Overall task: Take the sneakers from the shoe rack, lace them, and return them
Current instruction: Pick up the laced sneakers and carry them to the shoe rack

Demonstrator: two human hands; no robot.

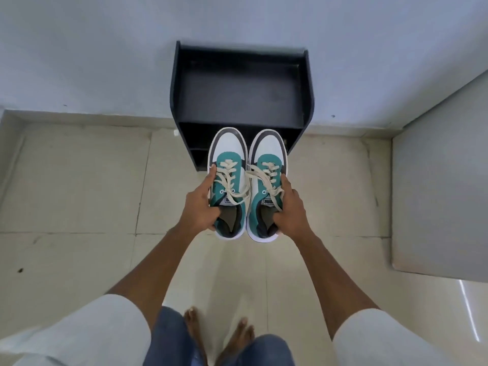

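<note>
Two white, teal and grey sneakers with cream laces are held side by side in the air, toes pointing away from me. My left hand [202,204] grips the left sneaker [229,154] at its collar and outer side. My right hand [291,207] grips the right sneaker [269,151] the same way. Loose lace ends cross between the two shoes. The black shoe rack [237,101] stands just beyond the toes against the wall, its top shelf bare and its lower shelves partly hidden behind the sneakers.
Beige tiled floor [79,194] spreads around me, and my bare feet [219,336] stand below the shoes. A pale wall [92,48] runs behind the rack. A grey panel or door [438,202] juts in at the right.
</note>
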